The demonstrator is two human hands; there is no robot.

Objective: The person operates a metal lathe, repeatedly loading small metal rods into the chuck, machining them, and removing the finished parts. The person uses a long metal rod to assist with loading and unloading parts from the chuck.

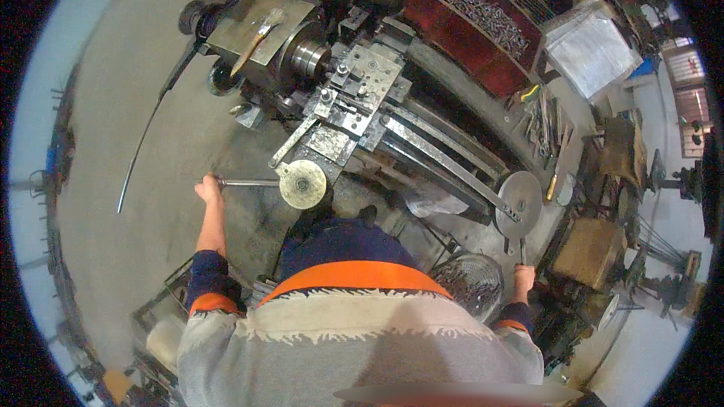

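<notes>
On the left, my left hand (208, 188) is closed round the end of a metal handle (253, 182) that sticks out from a pale round handwheel (302, 184). To the right, my right hand (523, 279) grips the short lever (523, 252) below a grey metal disc (519, 205). A long flat bar (445, 160) joins that disc to the slide of the lathe. Ahead of me are the lathe's chuck (309, 58) and its tool block (369, 68). Whether a workpiece sits in the chuck is too small to tell.
A brush (257, 41) lies on the headstock (260, 19). Behind the lathe, a red tray (467, 30) holds many small metal parts. Hand tools (544, 132) lie at the right, near a plastic-wrapped sheet (592, 49). A round basket (471, 283) with metal pieces stands beside my right arm.
</notes>
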